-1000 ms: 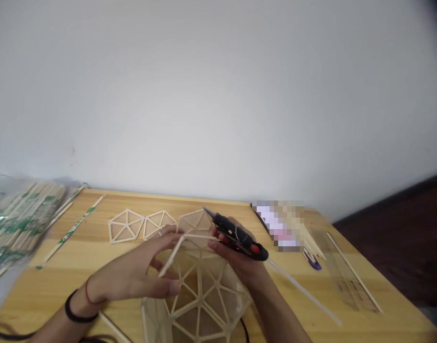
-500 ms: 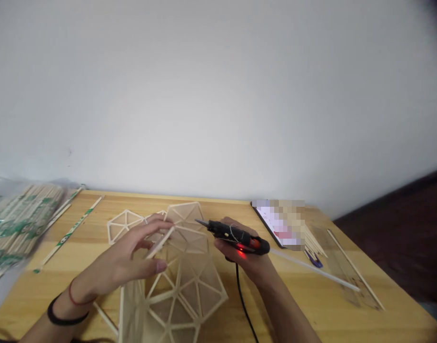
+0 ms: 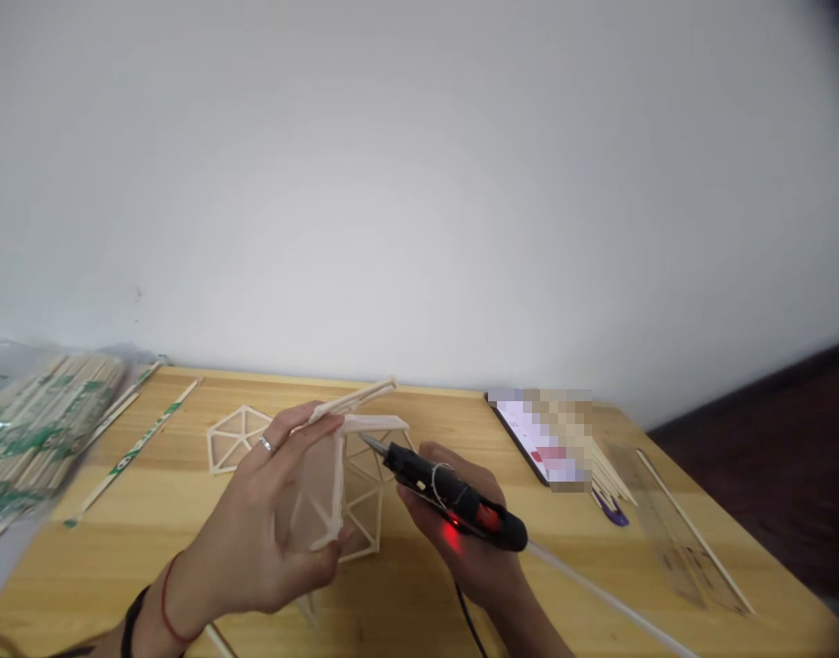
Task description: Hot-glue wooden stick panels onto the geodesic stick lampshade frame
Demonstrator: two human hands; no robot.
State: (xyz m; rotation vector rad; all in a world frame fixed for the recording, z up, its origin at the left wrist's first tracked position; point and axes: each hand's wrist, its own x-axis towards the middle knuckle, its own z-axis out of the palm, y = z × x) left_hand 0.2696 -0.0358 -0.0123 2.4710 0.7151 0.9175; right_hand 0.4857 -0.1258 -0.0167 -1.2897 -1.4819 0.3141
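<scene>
My left hand grips a pale stick frame made of joined triangles and pentagons, tilted up on edge over the wooden table. A loose wooden stick lies along my fingertips on the frame's top edge. My right hand holds a black glue gun with a red light glowing; its nozzle points at the frame just below the top edge. A clear glue stick trails out behind the gun.
A flat pentagon panel lies behind my left hand. Bagged chopsticks sit at the far left, with loose wrapped ones nearby. At right are a phone, purple snips, a clear ruler and more sticks.
My left hand has turned the frame from lying flat to standing on edge and closed round it. The glue gun has swung down and left, nozzle now at the frame.
</scene>
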